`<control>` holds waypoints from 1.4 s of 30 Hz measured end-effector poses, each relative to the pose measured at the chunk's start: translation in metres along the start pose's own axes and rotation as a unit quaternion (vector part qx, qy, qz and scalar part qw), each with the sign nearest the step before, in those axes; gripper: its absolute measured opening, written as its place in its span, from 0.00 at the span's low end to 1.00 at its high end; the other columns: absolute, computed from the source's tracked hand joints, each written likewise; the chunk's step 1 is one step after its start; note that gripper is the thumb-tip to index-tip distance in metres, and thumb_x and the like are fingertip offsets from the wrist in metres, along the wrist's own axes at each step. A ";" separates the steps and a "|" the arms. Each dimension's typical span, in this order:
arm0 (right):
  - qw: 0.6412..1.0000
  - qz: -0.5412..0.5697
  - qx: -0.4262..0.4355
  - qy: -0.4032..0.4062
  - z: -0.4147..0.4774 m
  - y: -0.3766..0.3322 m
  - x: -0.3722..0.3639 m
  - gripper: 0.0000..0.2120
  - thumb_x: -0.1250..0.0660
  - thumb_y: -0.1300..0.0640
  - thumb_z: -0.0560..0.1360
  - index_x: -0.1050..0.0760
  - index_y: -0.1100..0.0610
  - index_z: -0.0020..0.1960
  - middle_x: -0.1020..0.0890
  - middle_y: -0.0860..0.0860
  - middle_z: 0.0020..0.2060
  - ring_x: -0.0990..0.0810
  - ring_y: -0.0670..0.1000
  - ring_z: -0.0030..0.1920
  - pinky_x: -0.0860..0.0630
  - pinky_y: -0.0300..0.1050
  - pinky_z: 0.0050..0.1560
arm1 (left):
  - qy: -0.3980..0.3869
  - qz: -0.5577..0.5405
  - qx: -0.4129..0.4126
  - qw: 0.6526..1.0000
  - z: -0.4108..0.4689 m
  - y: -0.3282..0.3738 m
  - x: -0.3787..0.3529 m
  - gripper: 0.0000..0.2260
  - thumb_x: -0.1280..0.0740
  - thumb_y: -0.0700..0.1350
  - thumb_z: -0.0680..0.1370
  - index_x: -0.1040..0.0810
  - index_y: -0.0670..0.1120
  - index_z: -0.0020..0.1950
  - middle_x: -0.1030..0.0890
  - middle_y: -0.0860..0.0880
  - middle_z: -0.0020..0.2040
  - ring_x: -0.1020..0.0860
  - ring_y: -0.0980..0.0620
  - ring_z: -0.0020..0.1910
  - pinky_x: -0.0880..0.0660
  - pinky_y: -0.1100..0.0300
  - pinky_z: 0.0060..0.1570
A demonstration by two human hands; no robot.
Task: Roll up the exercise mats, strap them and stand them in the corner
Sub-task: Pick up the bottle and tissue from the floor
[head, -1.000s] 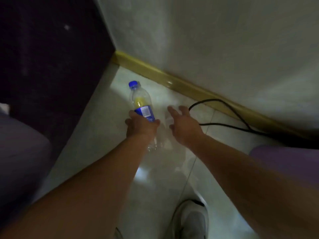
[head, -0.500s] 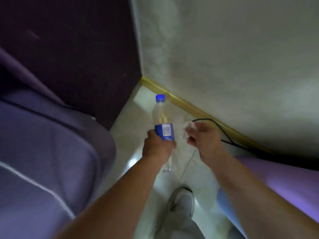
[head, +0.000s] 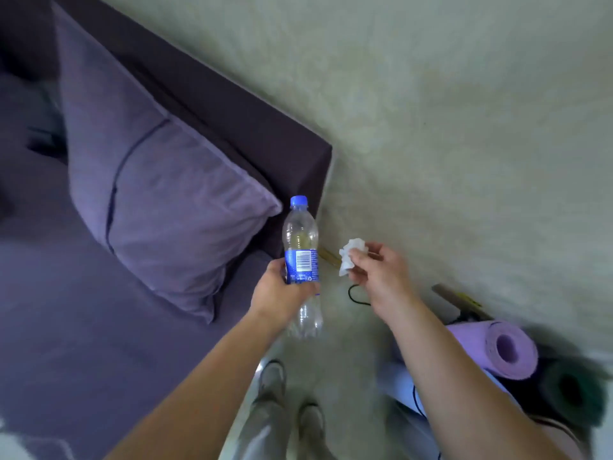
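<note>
My left hand (head: 282, 293) grips a clear plastic bottle (head: 301, 240) with a blue cap and blue label, held upright above the floor. Beside it, my right hand (head: 378, 273) pinches a crumpled white tissue (head: 351, 255). At the lower right lie rolled exercise mats: a purple mat (head: 491, 350) with its open end toward me, a dark green mat (head: 570, 393) to its right, and a light blue mat (head: 408, 386) partly hidden behind my right forearm. I cannot see any straps on them.
A purple sofa (head: 83, 310) with a large cushion (head: 159, 180) fills the left. A pale wall (head: 431, 111) with a yellow skirting board (head: 461, 298) runs behind. A black cable (head: 356, 295) lies on the floor. My shoes (head: 272, 380) stand below.
Both hands have lifted from the floor, the left with the bottle, the right now with the tissue. The view has risen, and the sofa cushion and rolled mats have come into sight.
</note>
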State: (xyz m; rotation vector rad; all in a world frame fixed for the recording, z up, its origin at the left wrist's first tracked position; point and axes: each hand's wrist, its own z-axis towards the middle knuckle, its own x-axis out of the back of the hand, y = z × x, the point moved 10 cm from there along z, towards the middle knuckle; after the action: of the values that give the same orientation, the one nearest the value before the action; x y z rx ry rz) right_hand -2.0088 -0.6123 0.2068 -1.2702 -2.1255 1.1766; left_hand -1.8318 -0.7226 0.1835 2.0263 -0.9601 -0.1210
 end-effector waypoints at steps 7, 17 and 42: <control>0.984 -0.055 0.045 -0.161 -0.133 -0.051 -0.149 0.08 0.33 0.69 0.77 0.25 0.57 0.47 0.16 0.52 0.39 0.18 0.46 0.33 0.23 0.36 0.30 | 0.134 -0.038 -0.051 0.989 -0.132 0.027 0.177 0.33 0.25 0.55 0.61 0.27 0.49 0.64 0.18 0.54 0.51 0.18 0.51 0.51 0.21 0.48 0.57; 0.927 -0.155 0.081 -0.332 -0.331 0.028 -0.417 0.06 0.33 0.69 0.77 0.24 0.61 0.50 0.18 0.54 0.40 0.19 0.47 0.33 0.23 0.36 0.28 | 0.284 -0.161 -0.044 0.944 -0.269 -0.109 0.450 0.30 0.20 0.49 0.65 0.29 0.52 0.63 0.18 0.52 0.52 0.18 0.52 0.51 0.22 0.53 0.57; 0.858 -0.247 -0.019 -0.451 -0.556 0.315 -0.976 0.11 0.29 0.67 0.75 0.24 0.66 0.56 0.17 0.58 0.41 0.20 0.52 0.34 0.22 0.40 0.30 | 0.479 -0.335 0.039 0.810 -0.393 -0.445 1.038 0.28 0.22 0.37 0.70 0.28 0.42 0.67 0.18 0.46 0.48 0.23 0.52 0.38 0.29 0.58 0.35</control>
State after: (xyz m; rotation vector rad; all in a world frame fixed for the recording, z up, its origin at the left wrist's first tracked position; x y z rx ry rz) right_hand -0.9675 -1.1200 0.3425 -0.0541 -2.8480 1.6583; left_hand -0.6850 -1.0088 0.3610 2.0150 0.4031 0.5349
